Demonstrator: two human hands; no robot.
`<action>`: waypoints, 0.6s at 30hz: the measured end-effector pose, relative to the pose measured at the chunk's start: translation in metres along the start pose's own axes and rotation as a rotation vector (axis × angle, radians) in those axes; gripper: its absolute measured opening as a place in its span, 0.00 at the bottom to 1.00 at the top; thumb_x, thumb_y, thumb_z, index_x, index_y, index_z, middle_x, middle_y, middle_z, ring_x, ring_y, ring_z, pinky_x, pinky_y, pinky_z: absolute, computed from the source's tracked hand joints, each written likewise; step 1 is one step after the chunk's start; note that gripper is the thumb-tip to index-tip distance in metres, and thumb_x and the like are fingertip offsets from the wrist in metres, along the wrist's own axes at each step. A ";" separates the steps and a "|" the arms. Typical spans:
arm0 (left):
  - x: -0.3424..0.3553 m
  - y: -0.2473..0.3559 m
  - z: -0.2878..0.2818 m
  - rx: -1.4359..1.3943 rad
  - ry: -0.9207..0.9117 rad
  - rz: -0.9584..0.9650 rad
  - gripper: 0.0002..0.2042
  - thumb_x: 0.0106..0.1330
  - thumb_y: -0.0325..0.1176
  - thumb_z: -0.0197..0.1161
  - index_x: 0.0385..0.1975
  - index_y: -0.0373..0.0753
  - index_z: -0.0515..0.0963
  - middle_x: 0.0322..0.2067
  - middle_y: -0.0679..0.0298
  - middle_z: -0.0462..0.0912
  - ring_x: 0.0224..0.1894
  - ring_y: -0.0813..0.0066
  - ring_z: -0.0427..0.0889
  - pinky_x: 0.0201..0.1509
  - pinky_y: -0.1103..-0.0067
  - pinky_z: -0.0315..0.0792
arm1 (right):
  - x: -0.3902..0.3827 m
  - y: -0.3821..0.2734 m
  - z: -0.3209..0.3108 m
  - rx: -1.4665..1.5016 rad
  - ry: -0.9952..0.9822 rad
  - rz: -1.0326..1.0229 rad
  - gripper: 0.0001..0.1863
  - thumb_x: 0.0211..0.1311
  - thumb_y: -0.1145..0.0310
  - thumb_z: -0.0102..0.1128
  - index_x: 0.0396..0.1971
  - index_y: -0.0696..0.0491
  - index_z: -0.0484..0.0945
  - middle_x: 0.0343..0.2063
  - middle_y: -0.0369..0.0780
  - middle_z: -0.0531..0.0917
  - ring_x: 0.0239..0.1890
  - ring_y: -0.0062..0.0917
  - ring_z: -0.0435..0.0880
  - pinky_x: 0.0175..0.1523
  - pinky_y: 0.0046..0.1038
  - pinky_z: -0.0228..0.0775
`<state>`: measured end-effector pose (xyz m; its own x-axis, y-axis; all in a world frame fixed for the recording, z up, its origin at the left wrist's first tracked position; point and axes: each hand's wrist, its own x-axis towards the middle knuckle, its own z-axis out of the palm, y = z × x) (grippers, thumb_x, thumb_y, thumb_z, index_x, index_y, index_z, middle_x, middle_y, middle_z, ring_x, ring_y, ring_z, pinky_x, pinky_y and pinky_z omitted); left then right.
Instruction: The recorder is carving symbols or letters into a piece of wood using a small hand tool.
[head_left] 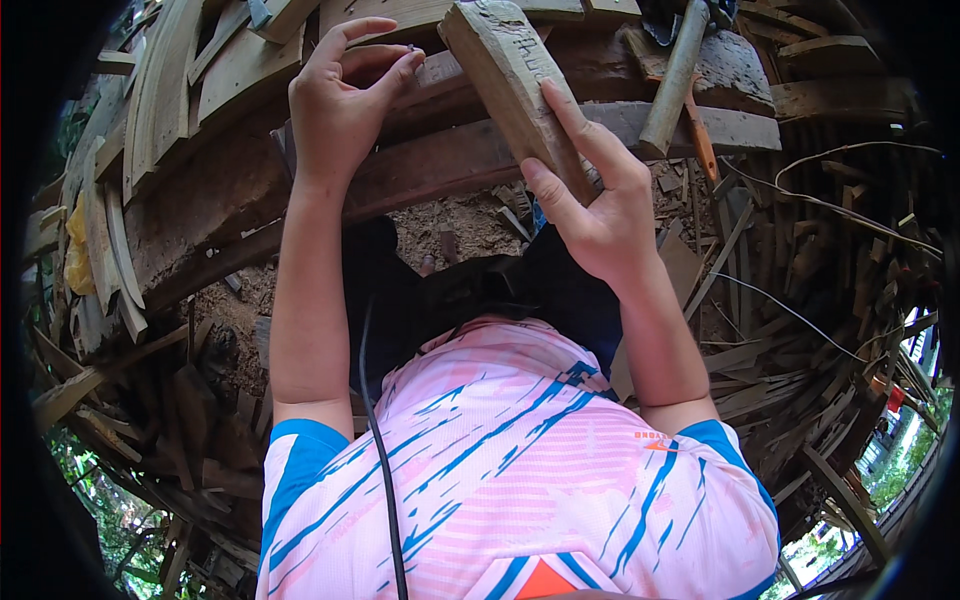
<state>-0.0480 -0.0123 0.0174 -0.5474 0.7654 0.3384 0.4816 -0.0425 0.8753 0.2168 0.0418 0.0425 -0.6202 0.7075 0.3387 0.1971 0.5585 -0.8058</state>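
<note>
Your right hand (610, 200) gripped the wooden block (510, 85) by its near end, over the beam (435, 160), forefinger along it, likely for steadiness. Your left hand (340, 110) pinched a small piece (411, 48), unidentifiable, probably for control.

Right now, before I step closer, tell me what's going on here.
A person in a pink-and-white shirt with blue streaks is handling wood bare-handed. The right hand grips a thick, pale-brown wooden block by its near end. The left hand pinches a tiny thing, too small to identify. A long, round wooden handle lies to the right, beside a slim orange piece.
</note>
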 end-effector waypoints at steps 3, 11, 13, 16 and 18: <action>-0.001 -0.001 0.000 0.016 0.005 0.003 0.17 0.64 0.35 0.80 0.52 0.43 0.85 0.37 0.65 0.95 0.37 0.84 0.92 0.42 0.85 0.81 | 0.000 -0.002 0.000 -0.010 -0.006 0.002 0.35 0.63 0.65 0.73 0.72 0.47 0.76 0.42 0.50 0.87 0.43 0.43 0.87 0.53 0.38 0.78; -0.001 -0.001 0.000 0.063 0.022 0.014 0.17 0.64 0.36 0.80 0.51 0.43 0.85 0.37 0.66 0.95 0.34 0.85 0.91 0.39 0.85 0.80 | -0.001 0.001 0.001 -0.015 0.000 -0.019 0.35 0.63 0.64 0.73 0.72 0.47 0.77 0.42 0.50 0.87 0.42 0.43 0.86 0.53 0.38 0.78; -0.002 0.002 0.000 0.061 0.027 0.032 0.17 0.63 0.36 0.80 0.51 0.44 0.85 0.36 0.66 0.95 0.33 0.85 0.90 0.38 0.85 0.80 | -0.001 0.001 0.001 -0.016 0.001 -0.021 0.35 0.63 0.64 0.73 0.72 0.47 0.77 0.42 0.50 0.87 0.42 0.43 0.86 0.52 0.38 0.78; -0.002 0.010 0.000 0.095 -0.038 -0.069 0.21 0.66 0.31 0.78 0.57 0.38 0.80 0.41 0.61 0.94 0.44 0.83 0.90 0.49 0.84 0.82 | -0.001 -0.001 0.000 -0.017 0.004 -0.021 0.35 0.62 0.65 0.73 0.72 0.47 0.76 0.42 0.51 0.87 0.42 0.44 0.87 0.52 0.38 0.78; -0.003 0.007 0.000 0.090 0.021 0.009 0.22 0.63 0.35 0.80 0.55 0.43 0.79 0.36 0.66 0.95 0.34 0.82 0.91 0.40 0.84 0.81 | 0.001 -0.009 -0.003 0.018 -0.017 0.002 0.36 0.61 0.65 0.73 0.72 0.47 0.76 0.43 0.50 0.87 0.43 0.44 0.87 0.52 0.38 0.79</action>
<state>-0.0429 -0.0150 0.0226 -0.5569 0.7514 0.3541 0.5457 0.0096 0.8379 0.2164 0.0388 0.0516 -0.6326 0.7012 0.3288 0.1848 0.5490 -0.8151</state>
